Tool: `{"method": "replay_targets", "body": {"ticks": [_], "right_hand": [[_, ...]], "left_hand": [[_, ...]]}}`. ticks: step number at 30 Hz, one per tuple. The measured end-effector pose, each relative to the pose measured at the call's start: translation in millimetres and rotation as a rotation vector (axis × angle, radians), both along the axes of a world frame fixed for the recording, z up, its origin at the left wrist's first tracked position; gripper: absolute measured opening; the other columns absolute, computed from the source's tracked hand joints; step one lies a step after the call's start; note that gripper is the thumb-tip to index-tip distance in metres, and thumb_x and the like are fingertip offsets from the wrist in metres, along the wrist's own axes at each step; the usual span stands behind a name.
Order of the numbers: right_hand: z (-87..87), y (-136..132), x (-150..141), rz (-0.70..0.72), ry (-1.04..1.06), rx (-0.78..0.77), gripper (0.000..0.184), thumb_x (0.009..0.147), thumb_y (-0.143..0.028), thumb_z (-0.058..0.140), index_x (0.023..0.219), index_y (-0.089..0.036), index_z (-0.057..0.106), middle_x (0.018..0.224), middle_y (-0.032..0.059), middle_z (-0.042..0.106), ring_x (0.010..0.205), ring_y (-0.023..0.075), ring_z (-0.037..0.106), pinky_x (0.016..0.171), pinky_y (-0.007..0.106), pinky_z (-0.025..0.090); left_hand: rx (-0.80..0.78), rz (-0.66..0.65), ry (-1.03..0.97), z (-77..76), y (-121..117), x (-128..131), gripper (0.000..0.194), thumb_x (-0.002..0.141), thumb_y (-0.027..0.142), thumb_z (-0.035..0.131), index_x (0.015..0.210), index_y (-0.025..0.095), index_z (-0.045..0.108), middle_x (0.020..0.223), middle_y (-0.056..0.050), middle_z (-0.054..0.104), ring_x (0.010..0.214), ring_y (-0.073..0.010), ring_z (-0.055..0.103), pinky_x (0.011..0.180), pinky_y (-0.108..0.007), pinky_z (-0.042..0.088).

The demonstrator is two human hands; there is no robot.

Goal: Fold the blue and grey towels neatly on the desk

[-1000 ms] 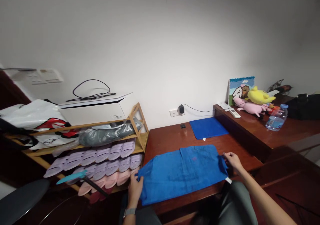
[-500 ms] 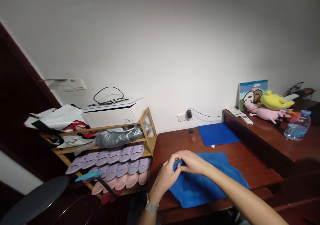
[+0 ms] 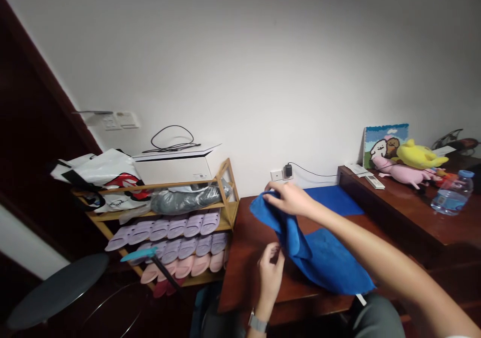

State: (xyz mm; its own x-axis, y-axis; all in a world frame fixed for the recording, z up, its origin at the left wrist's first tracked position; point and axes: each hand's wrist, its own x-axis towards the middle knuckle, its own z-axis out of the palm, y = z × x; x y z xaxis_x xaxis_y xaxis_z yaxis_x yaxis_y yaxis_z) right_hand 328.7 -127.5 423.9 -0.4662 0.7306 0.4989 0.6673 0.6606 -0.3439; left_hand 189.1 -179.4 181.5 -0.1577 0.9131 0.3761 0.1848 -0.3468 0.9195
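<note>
A blue cloth (image 3: 323, 258), like a small towel, hangs partly lifted over the brown desk. My right hand (image 3: 287, 198) is closed on its raised upper part, with a flap drooping to the left of the fingers. Lower down, my left hand (image 3: 271, 265) has its fingers curled in a pinch at the cloth's left edge; the fingertips are partly hidden there. The cloth's right part spreads over the desk's front edge, where a white tag (image 3: 361, 299) sticks out. Another blue cloth (image 3: 334, 200) lies flat at the back of the desk, partly behind my right arm.
Left of the desk (image 3: 244, 283), a wooden rack (image 3: 229, 213) holds several slippers (image 3: 178, 250), bags and a white box (image 3: 175, 170). A black stool (image 3: 58, 290) stands at lower left. The raised ledge at right carries plush toys (image 3: 421, 155), a remote (image 3: 375, 182) and a water bottle (image 3: 453, 195).
My right hand has risen with the cloth, pulling part of it off the desk. My left hand has parted from the right and sits lower. The view has shifted slightly.
</note>
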Motion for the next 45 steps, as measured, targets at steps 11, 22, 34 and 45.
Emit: {"method": "replay_targets", "body": {"ticks": [11, 22, 34, 45], "right_hand": [[96.8, -7, 51, -0.371, 0.195, 0.218, 0.031, 0.097, -0.042, 0.055, 0.112, -0.019, 0.069, 0.074, -0.0007, 0.065, 0.070, 0.0171, 0.059, 0.073, 0.029, 0.042], [99.5, -13, 181, -0.572, 0.315, 0.250, 0.038, 0.092, -0.054, 0.059, 0.088, -0.017, 0.071, 0.073, 0.0020, 0.065, 0.071, 0.0175, 0.056, 0.069, 0.032, 0.040], [-42.8, -85, 265, -0.618, 0.877, -0.001, 0.035, 0.083, -0.065, 0.066, 0.094, -0.031, 0.069, 0.080, 0.0029, 0.064, 0.064, 0.0204, 0.056, 0.053, 0.033, 0.043], [-184.8, -44, 295, -0.791, 0.812, -0.099, 0.038, 0.077, -0.059, 0.056, 0.088, -0.024, 0.066, 0.087, 0.0053, 0.073, 0.080, 0.0250, 0.066, 0.068, 0.033, 0.055]], "left_hand": [[0.052, -0.194, 0.115, 35.5, 2, 18, 0.027, 0.095, 0.048, 0.060, 0.101, 0.023, 0.069, 0.096, -0.009, 0.078, 0.089, -0.0254, 0.074, 0.083, -0.035, 0.058], [-0.039, -0.030, 0.214, 1.4, 45, -84, 0.038, 0.094, 0.057, 0.055, 0.110, 0.024, 0.068, 0.099, -0.007, 0.077, 0.093, -0.0252, 0.073, 0.084, -0.034, 0.056], [0.641, 0.560, 0.940, 98.7, 28, -163, 0.019, 0.097, 0.039, 0.067, 0.090, 0.024, 0.076, 0.076, -0.003, 0.076, 0.060, -0.0196, 0.065, 0.059, -0.028, 0.041], [0.447, 0.316, 1.281, 82.4, 72, -171, 0.031, 0.102, 0.048, 0.056, 0.087, 0.027, 0.074, 0.076, 0.002, 0.074, 0.068, -0.0179, 0.070, 0.062, -0.027, 0.044]]}}
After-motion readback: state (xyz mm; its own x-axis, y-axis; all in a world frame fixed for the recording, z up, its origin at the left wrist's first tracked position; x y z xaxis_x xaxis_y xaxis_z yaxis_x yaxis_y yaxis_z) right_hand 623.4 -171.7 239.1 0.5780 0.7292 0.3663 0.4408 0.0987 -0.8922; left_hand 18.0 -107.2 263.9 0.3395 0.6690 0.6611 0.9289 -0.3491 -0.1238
